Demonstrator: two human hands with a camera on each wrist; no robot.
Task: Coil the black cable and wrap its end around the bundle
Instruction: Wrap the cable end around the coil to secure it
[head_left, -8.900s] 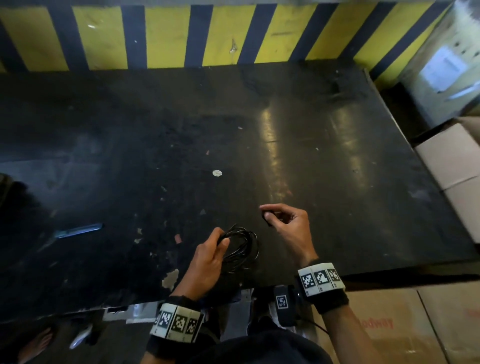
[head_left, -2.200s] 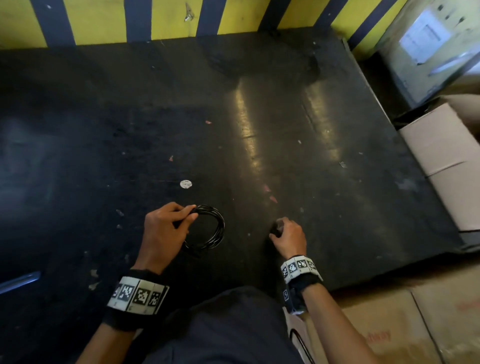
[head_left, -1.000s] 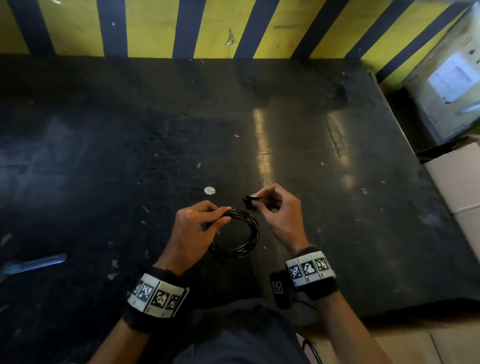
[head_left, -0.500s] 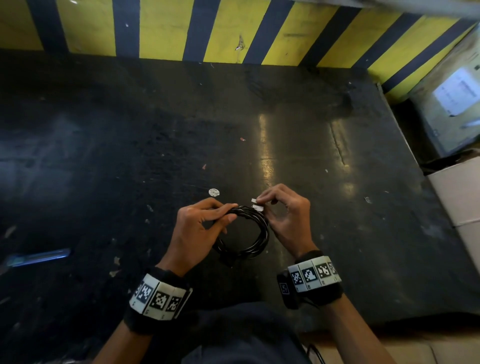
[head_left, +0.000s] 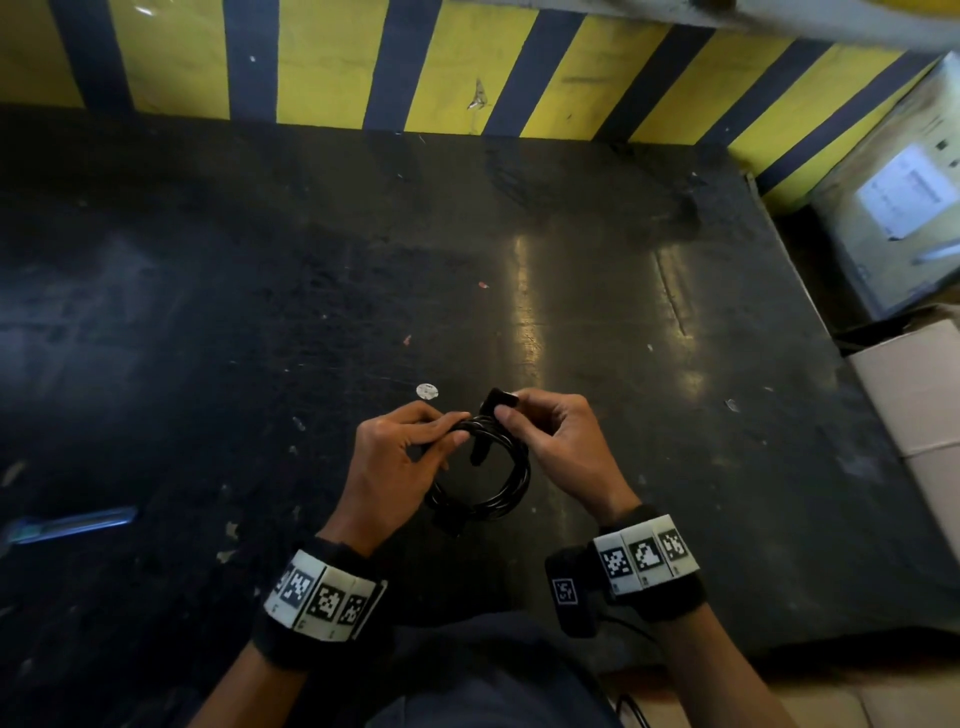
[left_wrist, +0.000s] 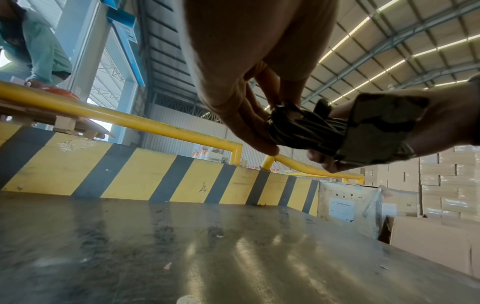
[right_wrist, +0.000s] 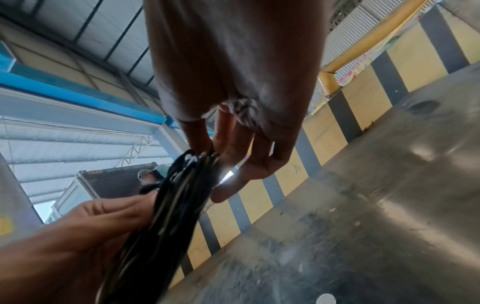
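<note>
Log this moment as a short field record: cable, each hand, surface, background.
cable: black cable coiled into a ring, held above the table
left hand: left hand grips the coil's upper left side
right hand: right hand pinches a flat black strap at the coil's top
surface: dark scuffed table
background: yellow and black striped wall

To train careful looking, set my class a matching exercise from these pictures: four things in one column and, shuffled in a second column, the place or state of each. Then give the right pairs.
Column one
1. cable coil
2. left hand
3. right hand
4. small white disc

Column two
A. lies alone on the dark table, just beyond the hands
B. pinches the black strap end at the top of the coil
C. held above the table between both hands
D. grips the coil's upper left side

Pairs: 1-C, 2-D, 3-B, 4-A
</note>
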